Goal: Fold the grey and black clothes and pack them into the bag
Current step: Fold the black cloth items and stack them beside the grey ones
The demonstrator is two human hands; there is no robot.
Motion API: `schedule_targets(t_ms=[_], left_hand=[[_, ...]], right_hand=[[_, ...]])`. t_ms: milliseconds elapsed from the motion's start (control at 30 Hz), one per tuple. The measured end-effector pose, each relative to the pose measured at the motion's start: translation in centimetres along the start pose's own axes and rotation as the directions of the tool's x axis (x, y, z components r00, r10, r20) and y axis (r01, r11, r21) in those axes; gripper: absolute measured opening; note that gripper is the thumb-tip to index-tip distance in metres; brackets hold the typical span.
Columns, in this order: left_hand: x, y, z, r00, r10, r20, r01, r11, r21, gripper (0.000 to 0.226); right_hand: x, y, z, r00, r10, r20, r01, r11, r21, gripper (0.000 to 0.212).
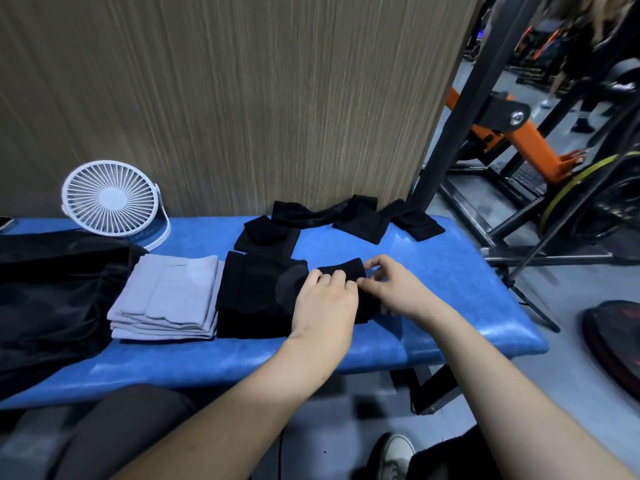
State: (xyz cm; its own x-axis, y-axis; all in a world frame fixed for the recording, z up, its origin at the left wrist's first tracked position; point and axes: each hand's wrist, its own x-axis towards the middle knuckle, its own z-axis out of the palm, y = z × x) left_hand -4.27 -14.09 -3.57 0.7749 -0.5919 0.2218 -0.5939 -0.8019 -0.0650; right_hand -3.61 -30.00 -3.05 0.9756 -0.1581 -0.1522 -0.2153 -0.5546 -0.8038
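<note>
Left hand (pixel 323 303): mine, palm flat on the folded black cloth stack (pixel 258 299). Right hand (pixel 388 289): fingertips pinching a black cloth fold at the stack's right end. Folded pale grey cloth pile (pixel 166 296): just left, on the blue padded bench (pixel 450 271). Black fabric bag (pixel 52 292): far left (partly cropped).

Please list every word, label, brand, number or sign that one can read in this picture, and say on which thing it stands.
None can be read.
Fan: no text shows on its grille or base.
Grey stack and black clothes: no label or print in view.
Red marks on the dark object on the floor: too blurred to read.
Gym gear: blurred, nothing legible.
</note>
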Motion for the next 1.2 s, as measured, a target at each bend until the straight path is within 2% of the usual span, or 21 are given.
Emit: schedule_targets(t_ms=[67,167,333,467,600,700,800,967,1100,1200], left_hand=[[0.0,-0.1,-0.5,0.999,-0.030,0.023,0.029,1.000,0.009,0.033],[0.2,-0.4,-0.2,0.999,-0.015,0.037,0.014,1.000,0.023,0.036],[0.9,-1.6,-1.5,0.996,-0.021,0.086,0.030,0.995,-0.095,0.041],[2.7,-3.8,-3.7,0.996,-0.083,0.038,0.088,0.981,-0.174,0.033],[7.5,-7.6,-5.6,0.965,-0.159,0.210,0.204,0.956,-0.212,0.024],[11.1,-10.2,-5.6,0.935,-0.186,0.301,0.225,0.969,-0.100,0.020],[13.8,-12.1,-4.3,0.916,-0.197,0.348,0.204,0.979,0.017,0.032],[16.8,-13.9,-1.8,0.888,-0.226,0.401,0.221,0.974,0.059,0.049],[17.9,-14.0,-0.2,0.881,-0.227,0.414,0.210,0.974,0.085,0.035],[18.2,-14.0,-0.2,0.912,-0.226,0.342,0.203,0.974,0.102,0.027]], right_hand=[[0.6,0.5,0.0,0.999,-0.034,-0.038,0.028,0.991,-0.133,0.026],[1.4,0.9,-0.1,0.999,-0.035,-0.027,0.030,0.985,-0.168,0.022],[2.5,0.6,-0.2,0.996,-0.026,-0.090,0.000,0.961,-0.276,0.029],[3.8,0.3,-0.6,0.983,0.001,-0.184,-0.052,0.960,-0.275,0.033],[4.6,-0.3,-1.1,0.970,0.004,-0.242,-0.056,0.976,-0.210,0.030],[5.1,-0.7,-1.0,0.965,-0.006,-0.262,-0.047,0.979,-0.197,0.026],[5.5,-0.8,-0.7,0.962,-0.018,-0.271,-0.037,0.980,-0.196,0.024],[5.8,-0.5,-1.0,0.960,-0.042,-0.276,-0.010,0.983,-0.184,0.017],[6.1,0.0,-1.4,0.957,-0.032,-0.289,-0.012,0.989,-0.148,0.017],[6.1,0.0,-1.6,0.957,-0.028,-0.289,-0.017,0.988,-0.152,0.017]])
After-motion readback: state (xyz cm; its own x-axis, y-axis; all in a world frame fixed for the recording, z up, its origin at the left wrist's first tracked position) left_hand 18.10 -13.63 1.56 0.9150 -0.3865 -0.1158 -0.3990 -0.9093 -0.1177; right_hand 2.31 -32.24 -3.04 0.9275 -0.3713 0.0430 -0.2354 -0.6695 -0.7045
